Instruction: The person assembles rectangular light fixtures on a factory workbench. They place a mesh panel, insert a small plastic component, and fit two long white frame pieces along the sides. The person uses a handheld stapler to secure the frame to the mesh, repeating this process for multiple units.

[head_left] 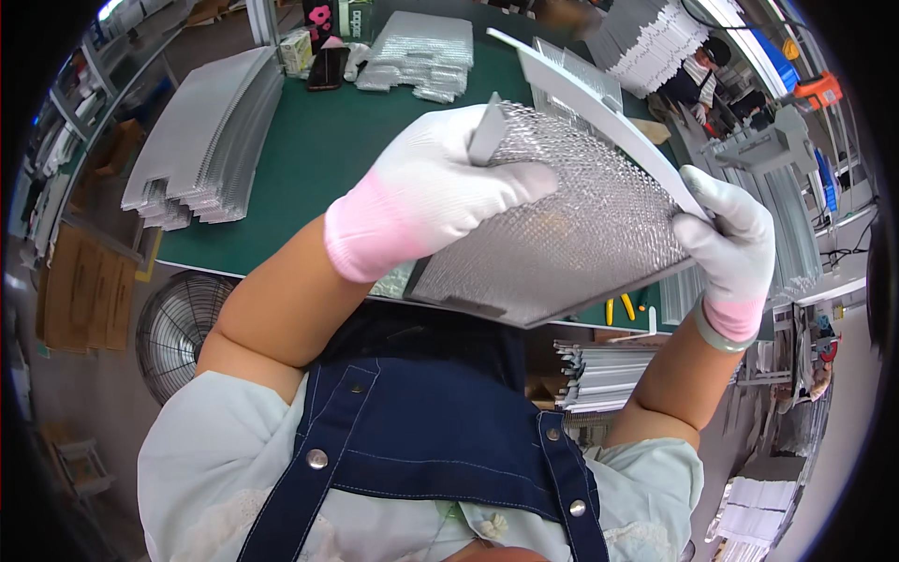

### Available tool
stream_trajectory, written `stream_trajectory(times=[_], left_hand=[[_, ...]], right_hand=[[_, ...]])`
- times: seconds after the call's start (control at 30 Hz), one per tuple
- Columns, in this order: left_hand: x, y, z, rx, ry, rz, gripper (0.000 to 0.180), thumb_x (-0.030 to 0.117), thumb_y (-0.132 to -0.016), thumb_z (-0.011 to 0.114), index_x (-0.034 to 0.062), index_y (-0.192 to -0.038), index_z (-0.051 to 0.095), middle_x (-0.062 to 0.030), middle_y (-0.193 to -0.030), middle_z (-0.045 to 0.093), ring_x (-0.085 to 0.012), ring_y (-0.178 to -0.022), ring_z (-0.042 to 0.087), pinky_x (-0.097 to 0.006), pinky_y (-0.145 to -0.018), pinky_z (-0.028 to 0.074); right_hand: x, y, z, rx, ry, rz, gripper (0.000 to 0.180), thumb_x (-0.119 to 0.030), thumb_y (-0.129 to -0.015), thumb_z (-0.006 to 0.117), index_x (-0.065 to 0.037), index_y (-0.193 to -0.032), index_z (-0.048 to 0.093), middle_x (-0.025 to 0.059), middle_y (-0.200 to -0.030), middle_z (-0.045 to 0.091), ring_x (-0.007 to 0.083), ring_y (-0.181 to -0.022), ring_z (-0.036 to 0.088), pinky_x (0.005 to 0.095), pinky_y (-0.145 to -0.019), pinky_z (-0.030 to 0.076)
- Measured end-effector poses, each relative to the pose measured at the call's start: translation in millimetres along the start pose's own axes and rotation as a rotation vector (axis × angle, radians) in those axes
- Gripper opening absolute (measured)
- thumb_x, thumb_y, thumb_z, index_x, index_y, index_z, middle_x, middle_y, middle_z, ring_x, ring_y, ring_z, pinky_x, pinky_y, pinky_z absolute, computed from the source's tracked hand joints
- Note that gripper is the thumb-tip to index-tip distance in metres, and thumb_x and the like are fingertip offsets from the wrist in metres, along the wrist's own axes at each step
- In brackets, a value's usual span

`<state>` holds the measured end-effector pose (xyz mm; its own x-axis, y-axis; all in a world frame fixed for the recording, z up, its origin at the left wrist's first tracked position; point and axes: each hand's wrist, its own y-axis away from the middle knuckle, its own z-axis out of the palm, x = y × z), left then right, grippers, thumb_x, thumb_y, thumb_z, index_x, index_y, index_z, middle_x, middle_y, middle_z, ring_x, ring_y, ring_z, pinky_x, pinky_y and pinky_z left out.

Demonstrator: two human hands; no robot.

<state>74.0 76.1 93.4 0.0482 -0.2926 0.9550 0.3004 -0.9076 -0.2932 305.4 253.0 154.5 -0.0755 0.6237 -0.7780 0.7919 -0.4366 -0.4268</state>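
My left hand (449, 183), in a white glove with a pink cuff, is closed on the upper left edge of a silvery metal mesh filter panel (571, 225). Its thumb presses on the mesh face. The panel is tilted above the near edge of the table, with thin metal edging along its lower side. A long pale metal frame strip (609, 112) runs along the panel's far right edge. At the strip's near end, my right hand (730, 229), gloved the same way, pinches it between thumb and fingers by the panel's corner. How far the strip sits over the edge is unclear.
On the green table (309, 187) stand a tall stack of metal sheets (206, 131) at left and wrapped mesh pieces (421, 51) at the back. Yellow-handled pliers (618, 309) lie by the near edge. A floor fan (183, 328) stands left; another person (698, 80) is at far right.
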Motion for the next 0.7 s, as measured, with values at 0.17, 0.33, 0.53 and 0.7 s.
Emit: stream_trajectory(times=[0.17, 0.33, 0.53, 0.7], left_hand=[[-49.1, 16.2, 1.9, 0.018, -0.012, -0.078, 0.032, 0.020, -0.094, 0.070, -0.0004, -0.118, 0.065, -0.0056, -0.106, 0.071, -0.0121, -0.097, 0.063, -0.029, -0.090, 0.050], [-128.4, 1.6, -10.6, -0.013, 0.105, -0.166, 0.034, 0.020, -0.095, 0.069, -0.0015, -0.121, 0.063, -0.0056, -0.110, 0.069, -0.0127, -0.098, 0.062, -0.029, -0.092, 0.049], [-134.2, -10.9, -11.5, -0.013, 0.155, -0.174, 0.035, 0.020, -0.095, 0.069, -0.0012, -0.122, 0.063, -0.0055, -0.112, 0.069, -0.0122, -0.099, 0.061, -0.029, -0.093, 0.049], [-144.9, -20.0, -15.9, 0.000, 0.183, -0.266, 0.040, 0.017, -0.096, 0.066, -0.0030, -0.130, 0.056, -0.0078, -0.120, 0.065, -0.0147, -0.107, 0.061, -0.032, -0.099, 0.047]], right_hand=[[26.5, 29.7, 32.9, 0.012, 0.029, 0.022, 0.039, 0.002, -0.082, 0.077, 0.001, -0.121, 0.070, 0.0076, -0.105, 0.073, 0.0104, -0.092, 0.066, 0.0254, -0.083, 0.052], [117.6, 3.2, 44.9, -0.159, 0.011, 0.299, 0.038, -0.003, -0.084, 0.074, 0.001, -0.122, 0.069, 0.0053, -0.106, 0.073, 0.0088, -0.095, 0.065, 0.0238, -0.087, 0.050], [143.9, -13.8, 34.5, -0.236, -0.218, 0.353, 0.040, -0.003, -0.084, 0.074, 0.003, -0.123, 0.067, 0.0040, -0.106, 0.071, 0.0084, -0.094, 0.064, 0.0240, -0.087, 0.051], [144.1, -25.3, 34.0, -0.317, -0.034, 0.361, 0.041, -0.006, -0.084, 0.076, 0.002, -0.123, 0.068, 0.0048, -0.106, 0.070, 0.0094, -0.096, 0.064, 0.0247, -0.087, 0.050]])
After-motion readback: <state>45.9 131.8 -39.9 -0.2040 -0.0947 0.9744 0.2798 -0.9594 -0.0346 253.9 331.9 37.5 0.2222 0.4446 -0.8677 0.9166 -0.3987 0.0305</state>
